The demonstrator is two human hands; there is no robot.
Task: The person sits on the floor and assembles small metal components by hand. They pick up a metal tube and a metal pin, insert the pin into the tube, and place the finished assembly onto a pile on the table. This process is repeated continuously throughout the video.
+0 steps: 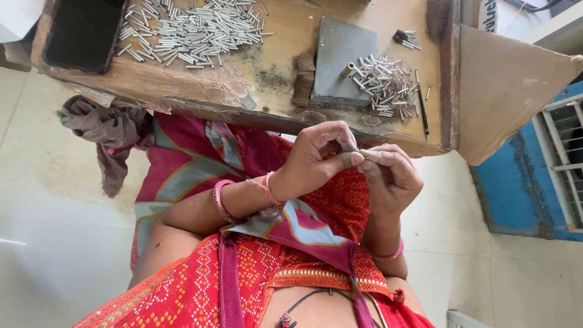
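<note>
Both hands meet just below the table edge, pinching one small metal tube (364,153) between them. Left hand (316,159) has thumb and fingers curled tight around something dark at the tube's end; what it is cannot be told. Right hand (392,176) pinches the tube's other end with thumb and forefinger, other fingers folded in. Pink bangles (221,201) on left wrist. Above the hands, wooden table (285,36). On it, a grey block (340,58) with a small tube heap (385,85) at its right side, brass piece (347,70) on the block. Big tube pile (194,27) further left, black pad (82,30) beyond it. Grey rag (109,130) hangs off the table's near edge.
</note>
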